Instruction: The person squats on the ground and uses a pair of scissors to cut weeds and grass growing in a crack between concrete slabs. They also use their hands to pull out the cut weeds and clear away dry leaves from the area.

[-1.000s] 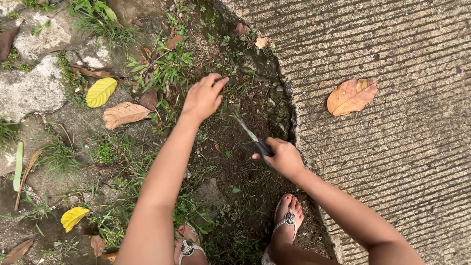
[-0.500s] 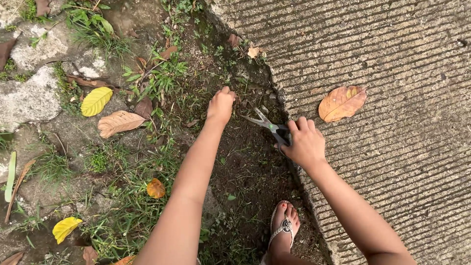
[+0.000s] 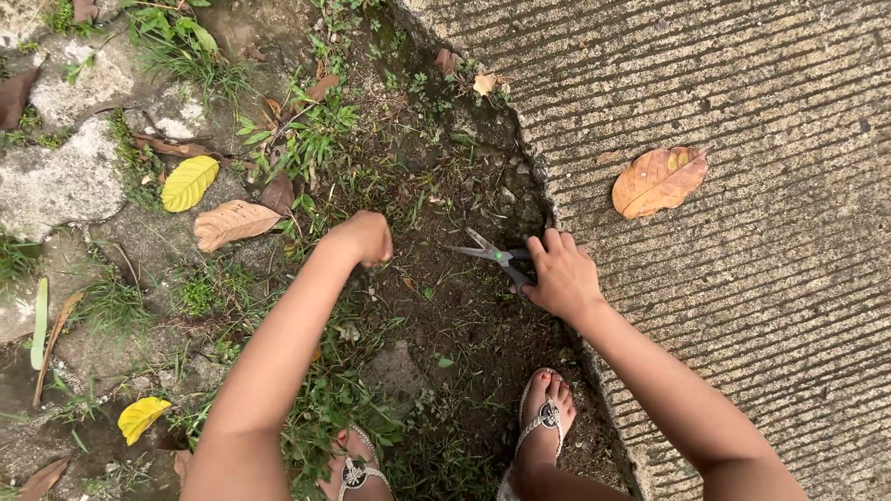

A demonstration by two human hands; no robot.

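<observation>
Right hand (image 3: pixel 561 276) grips scissors (image 3: pixel 497 255), blades parted and pointing left just above the soil (image 3: pixel 464 315) by the concrete (image 3: pixel 742 232) edge, while the left hand (image 3: pixel 364 237) is bunched in a fist over grass (image 3: pixel 316 139), an orange leaf (image 3: pixel 659 181) well apart.

Ribbed concrete slab (image 3: pixel 742 232), bare soil (image 3: pixel 464 315), patchy grass (image 3: pixel 316 130), fallen leaves (image 3: pixel 659 181)

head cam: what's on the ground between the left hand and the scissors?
Head view: between the closed left hand and the grey metal scissors held in the right hand lies mostly dark bare soil with sparse grass blades and small debris.
</observation>
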